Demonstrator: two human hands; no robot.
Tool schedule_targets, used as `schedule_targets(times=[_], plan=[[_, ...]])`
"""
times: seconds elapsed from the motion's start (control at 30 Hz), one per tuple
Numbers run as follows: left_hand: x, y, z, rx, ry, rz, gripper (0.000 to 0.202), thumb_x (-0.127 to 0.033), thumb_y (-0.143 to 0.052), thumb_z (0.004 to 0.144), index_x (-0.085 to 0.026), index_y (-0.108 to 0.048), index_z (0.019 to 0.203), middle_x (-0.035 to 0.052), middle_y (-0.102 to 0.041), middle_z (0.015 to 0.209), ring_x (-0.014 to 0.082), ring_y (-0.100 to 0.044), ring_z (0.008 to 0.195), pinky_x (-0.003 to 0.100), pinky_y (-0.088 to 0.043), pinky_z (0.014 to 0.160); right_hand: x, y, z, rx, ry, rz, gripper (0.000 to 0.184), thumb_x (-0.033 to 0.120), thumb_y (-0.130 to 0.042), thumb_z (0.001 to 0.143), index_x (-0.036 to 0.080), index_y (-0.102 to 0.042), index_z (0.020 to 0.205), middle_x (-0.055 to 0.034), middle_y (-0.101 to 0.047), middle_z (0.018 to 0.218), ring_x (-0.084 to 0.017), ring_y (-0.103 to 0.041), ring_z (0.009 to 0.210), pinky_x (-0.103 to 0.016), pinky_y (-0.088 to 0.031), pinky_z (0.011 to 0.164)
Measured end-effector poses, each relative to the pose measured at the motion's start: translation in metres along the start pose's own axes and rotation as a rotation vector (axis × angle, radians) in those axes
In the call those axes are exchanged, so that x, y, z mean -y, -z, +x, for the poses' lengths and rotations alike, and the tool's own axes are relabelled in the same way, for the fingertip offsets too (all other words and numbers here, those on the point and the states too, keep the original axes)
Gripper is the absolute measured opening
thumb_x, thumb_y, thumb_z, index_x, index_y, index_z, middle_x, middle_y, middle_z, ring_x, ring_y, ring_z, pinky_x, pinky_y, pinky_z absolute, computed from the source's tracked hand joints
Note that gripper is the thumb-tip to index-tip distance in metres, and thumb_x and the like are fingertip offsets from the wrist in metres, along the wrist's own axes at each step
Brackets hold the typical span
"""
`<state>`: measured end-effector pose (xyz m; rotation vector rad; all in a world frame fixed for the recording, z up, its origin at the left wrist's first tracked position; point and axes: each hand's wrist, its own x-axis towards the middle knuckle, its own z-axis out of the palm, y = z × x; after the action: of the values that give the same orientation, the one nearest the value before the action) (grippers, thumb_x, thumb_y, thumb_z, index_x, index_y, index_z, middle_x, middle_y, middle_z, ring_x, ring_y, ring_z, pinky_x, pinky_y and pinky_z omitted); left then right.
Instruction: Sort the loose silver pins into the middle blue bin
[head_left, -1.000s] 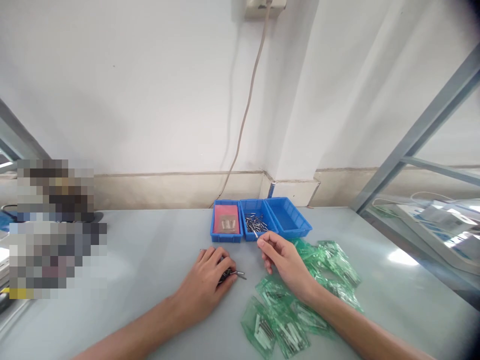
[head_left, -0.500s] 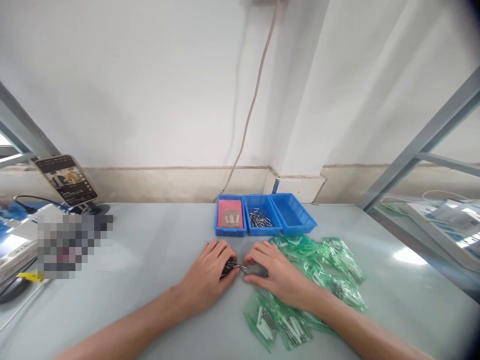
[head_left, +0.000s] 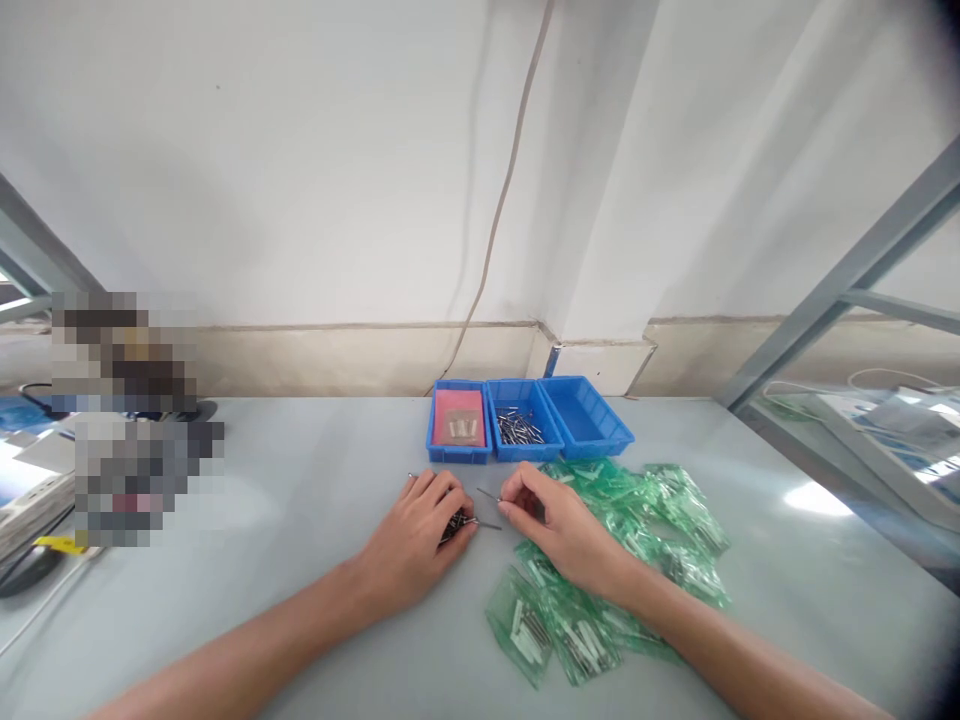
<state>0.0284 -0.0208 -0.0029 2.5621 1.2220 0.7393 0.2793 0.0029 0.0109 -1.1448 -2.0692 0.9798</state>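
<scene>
My left hand (head_left: 416, 525) curls over a small heap of dark metal screws (head_left: 455, 526) on the table, its fingers wrapped round them. One thin screw (head_left: 489, 526) sticks out to the right of that heap. Just across from it, my right hand (head_left: 544, 515) pinches a single long screw (head_left: 487, 493) between thumb and fingertips, and its thin end points left. Under and beside my right forearm lie several green plastic bags (head_left: 583, 640) holding white plugs and metal screws. The screw heads inside my left hand are mostly hidden.
Behind my hands stand three blue bins: the left bin (head_left: 459, 456) holds a pink sheet and a small clear bag, the middle bin (head_left: 529, 453) loose screws, the right bin (head_left: 589, 420) nothing visible. A power strip (head_left: 37, 510) and cables lie at the left.
My right hand has drawn slightly right and up from the heap, now with a screw between its fingertips. My left hand stays over the heap.
</scene>
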Motion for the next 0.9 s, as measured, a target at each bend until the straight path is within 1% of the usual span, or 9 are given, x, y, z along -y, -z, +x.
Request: schedule_targets(times=[0.03, 0.1, 0.17, 0.23, 0.3, 0.4, 0.57, 0.73, 0.9], plan=[[-0.0001, 0.0002, 0.0, 0.002, 0.0, 0.001, 0.002, -0.02, -0.061, 0.107, -0.022, -0.061, 0.109, 0.005, -0.064, 0.11, 0.0261, -0.056, 0.099, 0.041, -0.045, 0.088, -0.0002, 0.0001, 0.0005, -0.013, 0.0, 0.032, 0.011, 0.028, -0.059, 0.108, 0.025, -0.057, 0.097, 0.0008, -0.064, 0.089, -0.019, -0.059, 0.081, -0.03, -0.047, 0.073], [-0.0002, 0.0005, -0.0004, 0.005, 0.003, 0.003, 0.002, -0.021, -0.061, 0.107, -0.022, -0.061, 0.109, 0.0051, -0.064, 0.11, 0.0262, -0.056, 0.099, 0.041, -0.045, 0.089, 0.0002, 0.0009, 0.0011, -0.037, 0.023, 0.053, 0.005, 0.029, -0.058, 0.109, 0.026, -0.062, 0.111, -0.0011, -0.066, 0.097, -0.021, -0.061, 0.088, -0.032, -0.05, 0.08], [-0.0002, 0.0006, -0.0009, 0.011, 0.006, 0.003, 0.001, -0.022, -0.061, 0.108, -0.022, -0.061, 0.109, 0.005, -0.064, 0.111, 0.0262, -0.056, 0.1, 0.042, -0.045, 0.089, 0.0013, 0.0024, 0.0011, -0.058, 0.059, 0.034, 0.017, 0.03, -0.053, 0.111, 0.029, -0.064, 0.124, -0.0034, -0.067, 0.107, -0.022, -0.063, 0.097, -0.035, -0.051, 0.088], [-0.0002, 0.0006, -0.0011, 0.015, 0.008, 0.005, 0.001, -0.023, -0.06, 0.108, -0.022, -0.061, 0.109, 0.0048, -0.064, 0.111, 0.0259, -0.056, 0.1, 0.042, -0.045, 0.089, 0.0027, 0.0037, 0.0007, -0.078, 0.071, 0.029, 0.022, 0.032, -0.05, 0.113, 0.031, -0.066, 0.127, -0.0042, -0.067, 0.114, -0.023, -0.064, 0.103, -0.035, -0.051, 0.092], [0.0, 0.0005, -0.0007, 0.014, 0.007, 0.01, 0.003, -0.023, -0.059, 0.109, -0.022, -0.061, 0.108, 0.0049, -0.064, 0.111, 0.0254, -0.056, 0.099, 0.042, -0.045, 0.089, 0.0042, 0.0044, 0.0005, -0.091, 0.051, 0.068, 0.017, 0.034, -0.052, 0.112, 0.03, -0.066, 0.121, -0.0031, -0.068, 0.114, -0.022, -0.065, 0.101, -0.034, -0.051, 0.09], [0.0004, 0.0004, 0.0004, 0.01, 0.001, 0.012, 0.004, -0.023, -0.058, 0.109, -0.022, -0.061, 0.107, 0.0052, -0.064, 0.11, 0.0251, -0.056, 0.098, 0.041, -0.046, 0.088, 0.0057, 0.0042, 0.001, -0.09, 0.018, 0.134, 0.008, 0.034, -0.058, 0.109, 0.027, -0.063, 0.109, -0.0006, -0.069, 0.102, -0.02, -0.065, 0.092, -0.031, -0.052, 0.084], [0.0004, 0.0008, 0.0006, 0.007, 0.0, 0.008, 0.003, -0.024, -0.058, 0.109, -0.022, -0.061, 0.108, 0.0049, -0.064, 0.11, 0.0249, -0.056, 0.099, 0.041, -0.045, 0.089, 0.0045, 0.0026, 0.0024, -0.103, 0.004, 0.156, 0.008, 0.032, -0.065, 0.105, 0.026, -0.063, 0.102, -0.0007, -0.069, 0.1, -0.02, -0.066, 0.09, -0.031, -0.05, 0.079], [0.0001, 0.0018, 0.0008, 0.016, -0.003, 0.008, 0.004, -0.024, -0.058, 0.11, -0.022, -0.06, 0.108, 0.0052, -0.064, 0.11, 0.0253, -0.056, 0.1, 0.041, -0.045, 0.09, 0.0045, 0.0018, 0.0023, -0.12, 0.02, 0.092, 0.021, 0.038, -0.067, 0.104, 0.024, -0.058, 0.092, 0.0005, -0.062, 0.088, -0.019, -0.059, 0.081, -0.031, -0.046, 0.073], [-0.0005, 0.0035, 0.0015, 0.018, -0.004, 0.025, 0.004, -0.025, -0.06, 0.109, -0.022, -0.06, 0.107, 0.0051, -0.065, 0.11, 0.0248, -0.056, 0.1, 0.041, -0.045, 0.09, 0.0064, 0.0036, 0.0012, -0.089, 0.007, 0.038, 0.04, 0.046, -0.049, 0.112, 0.024, -0.051, 0.08, 0.0023, -0.054, 0.074, -0.018, -0.049, 0.07, -0.031, -0.04, 0.065]])
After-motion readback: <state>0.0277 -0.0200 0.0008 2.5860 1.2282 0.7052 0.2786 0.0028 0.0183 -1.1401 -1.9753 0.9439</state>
